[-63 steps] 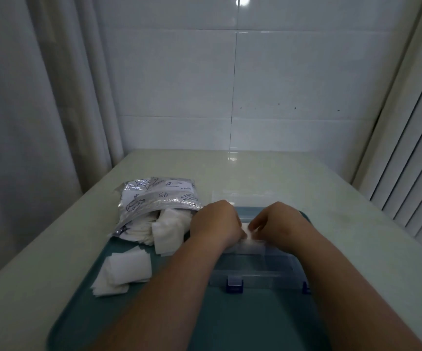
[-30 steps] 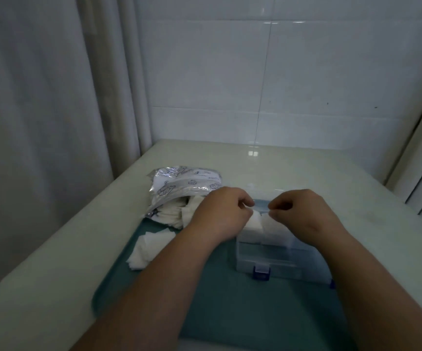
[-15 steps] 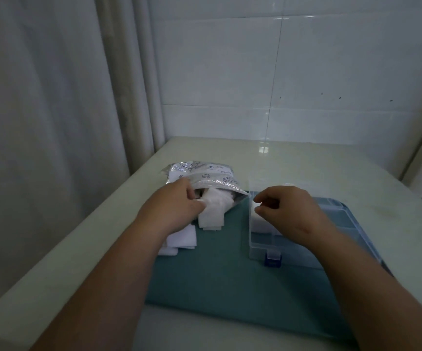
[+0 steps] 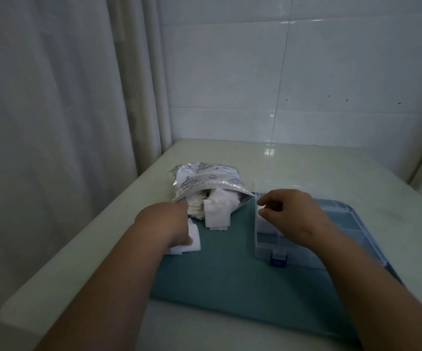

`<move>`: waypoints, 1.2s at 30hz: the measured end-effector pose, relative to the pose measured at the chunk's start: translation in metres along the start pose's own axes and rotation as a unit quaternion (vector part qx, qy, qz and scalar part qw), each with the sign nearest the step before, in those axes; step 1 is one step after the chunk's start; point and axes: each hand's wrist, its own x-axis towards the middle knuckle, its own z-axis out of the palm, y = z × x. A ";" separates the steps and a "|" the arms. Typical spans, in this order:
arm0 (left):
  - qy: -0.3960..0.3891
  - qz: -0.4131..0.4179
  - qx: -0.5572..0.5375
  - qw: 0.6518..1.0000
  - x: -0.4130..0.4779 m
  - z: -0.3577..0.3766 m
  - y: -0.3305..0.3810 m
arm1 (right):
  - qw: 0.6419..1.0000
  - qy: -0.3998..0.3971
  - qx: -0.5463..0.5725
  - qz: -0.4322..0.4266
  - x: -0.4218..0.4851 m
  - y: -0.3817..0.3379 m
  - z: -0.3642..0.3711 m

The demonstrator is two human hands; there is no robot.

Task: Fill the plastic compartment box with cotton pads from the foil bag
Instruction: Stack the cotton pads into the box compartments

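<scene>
Clear plastic compartment box [image 4: 264,247]: stood on the right half of a teal rectangular tray [image 4: 230,277], towards the table's right edge, with its blue latch [image 4: 277,260] facing the person.
Lid: the see-through lid [image 4: 275,186] was raised at the back of the box.
Box contents: something white showed in the left rear compartment; the other compartments were too blurred to read.
Silver printed foil bag [image 4: 206,179]: lay near the table's left edge at the tray's far left corner, its mouth open towards the person.
White square cotton pads [image 4: 217,211]: spilled out of the bag's mouth onto the tray.
Loose cotton pads [image 4: 192,243]: a small stack at the tray's left edge.
Left hand [image 4: 164,224]: lay knuckles up on the loose cotton pads, its grip curled down around them.
Right hand [image 4: 290,211]: sat over the box's left rear corner with thumb and forefinger drawn close; whether that grip held a pad could not be told.
Pale smooth table [image 4: 306,160]: stood against a white tiled wall [image 4: 331,59], with a pale curtain [image 4: 53,122] along its left side.
</scene>
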 end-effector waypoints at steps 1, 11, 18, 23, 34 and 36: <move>-0.006 0.005 0.003 1.000 0.001 0.001 0.001 | 1.000 0.000 0.000 0.000 0.000 0.000 0.000; -0.056 0.001 -0.064 0.996 0.012 0.002 0.000 | 1.000 0.003 0.001 -0.002 0.001 0.002 0.000; -0.081 0.007 -0.053 0.995 0.018 0.000 -0.008 | 1.000 0.003 0.000 0.000 0.001 0.002 0.000; -0.084 0.002 -0.055 0.995 0.016 -0.004 -0.009 | 1.000 0.006 0.001 -0.001 0.001 0.002 0.000; 0.003 0.111 -0.236 0.965 0.004 -0.010 -0.008 | 1.000 0.019 0.023 -0.006 0.001 0.002 -0.002; 0.030 0.140 -0.308 0.941 0.001 -0.018 -0.004 | 0.999 0.029 0.034 -0.006 0.000 0.002 -0.004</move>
